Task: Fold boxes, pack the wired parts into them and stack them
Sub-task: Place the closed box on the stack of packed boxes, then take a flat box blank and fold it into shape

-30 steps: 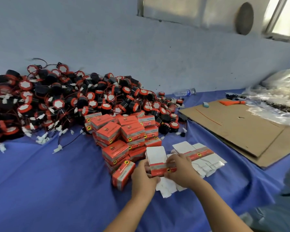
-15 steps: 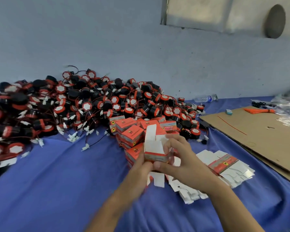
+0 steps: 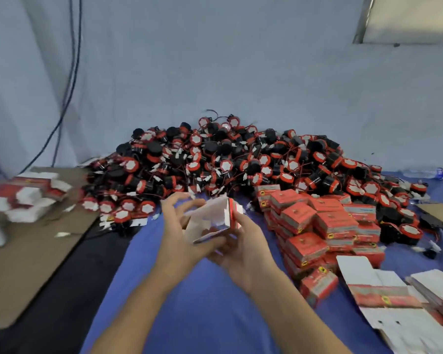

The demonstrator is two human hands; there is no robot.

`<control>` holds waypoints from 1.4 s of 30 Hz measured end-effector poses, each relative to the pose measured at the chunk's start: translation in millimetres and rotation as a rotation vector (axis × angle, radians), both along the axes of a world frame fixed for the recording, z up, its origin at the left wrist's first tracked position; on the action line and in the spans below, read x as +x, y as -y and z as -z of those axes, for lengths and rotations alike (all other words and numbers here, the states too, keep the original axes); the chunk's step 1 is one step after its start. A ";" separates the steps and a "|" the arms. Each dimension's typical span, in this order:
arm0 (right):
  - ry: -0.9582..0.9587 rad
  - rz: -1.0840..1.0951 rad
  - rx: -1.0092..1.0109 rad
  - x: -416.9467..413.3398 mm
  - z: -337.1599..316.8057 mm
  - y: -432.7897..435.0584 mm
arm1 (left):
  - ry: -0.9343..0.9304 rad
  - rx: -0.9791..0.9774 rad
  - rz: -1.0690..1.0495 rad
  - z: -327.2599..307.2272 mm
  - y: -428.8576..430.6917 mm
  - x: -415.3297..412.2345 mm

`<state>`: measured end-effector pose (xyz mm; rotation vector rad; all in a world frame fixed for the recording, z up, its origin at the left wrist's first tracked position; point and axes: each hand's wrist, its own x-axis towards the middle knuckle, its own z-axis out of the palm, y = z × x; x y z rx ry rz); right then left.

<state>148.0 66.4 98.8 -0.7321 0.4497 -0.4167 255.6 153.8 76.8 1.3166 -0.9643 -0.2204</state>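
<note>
Here both hands [image 3: 180, 236] [image 3: 246, 247] cup a half-folded box [image 3: 210, 221].

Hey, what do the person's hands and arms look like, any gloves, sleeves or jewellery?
The left hand and right hand are bare: no gloves, no rings showing. The left forearm and right forearm are bare as well, with no sleeves, watch or wristband in view. The left hand is blurred, so fine detail there is uncertain.
</note>
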 end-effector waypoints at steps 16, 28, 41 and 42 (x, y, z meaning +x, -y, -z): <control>-0.327 -0.030 -0.228 44.2 50.4 29.4 | -0.302 0.310 0.274 39.5 -0.9 62.3; -0.462 -0.118 -0.383 52.0 54.5 48.8 | -0.441 0.257 0.270 41.0 12.5 71.3; -0.611 -0.140 -0.590 53.4 46.2 51.1 | -0.419 0.232 0.319 66.7 11.4 71.3; -0.587 -0.169 -0.574 52.0 44.4 52.6 | -0.388 0.261 0.289 67.7 12.4 71.1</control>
